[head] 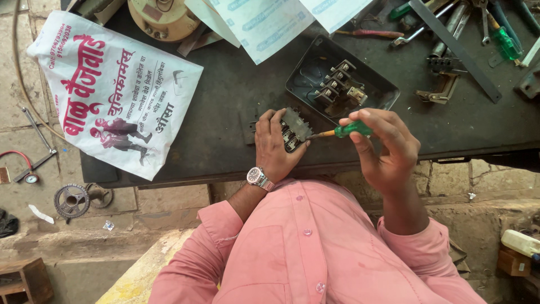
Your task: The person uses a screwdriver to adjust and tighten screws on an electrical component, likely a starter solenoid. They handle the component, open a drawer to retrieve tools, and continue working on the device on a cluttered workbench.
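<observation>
Carefully: left hand [274, 147] clamps the switch block [295, 129]; right hand [382, 147], closed on the green screwdriver [344, 130], should keep its tip square.

1. A dark workbench [225, 101] carries everything; take the open metal switch box [342, 79] near its middle as the landmark.
2. Left of the box, well apart, a white printed plastic bag [112, 90] lies over the bench's left edge.
3. Just above and left of the box lie pale paper sheets [264, 22], with a round tan housing [163, 17] beyond them.
4. Right of the box sit a brass bracket [441, 87], a long flat metal bar [455, 48], wrenches [419, 34] and a green-handled screwdriver [505, 42].
</observation>
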